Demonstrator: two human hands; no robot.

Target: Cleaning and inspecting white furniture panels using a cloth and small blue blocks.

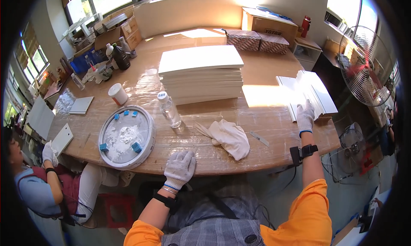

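Note:
My right hand [305,116], in a white knit glove with a blue cuff, reaches to a small stack of white panels [317,93] at the right table edge. Its fingers are stretched out against the near side of the panels, not closed round one. My left hand [180,167], gloved alike, rests on the table's front edge, fingers loosely bent and nothing visible in it. Ahead of it lies a crumpled cream cloth [229,139], with a thin flat blade-like tool [259,138] to its right. A clear bottle [169,111] with a white cap stands farther back.
A tall pile of white panels [201,81] stands mid-table. At left is a round tub [127,137] with white powder and blue blocks on top, beside a white cup [117,94]. A co-worker [51,182] sits at left, holding a white panel [63,139]. A fan [364,66] stands right.

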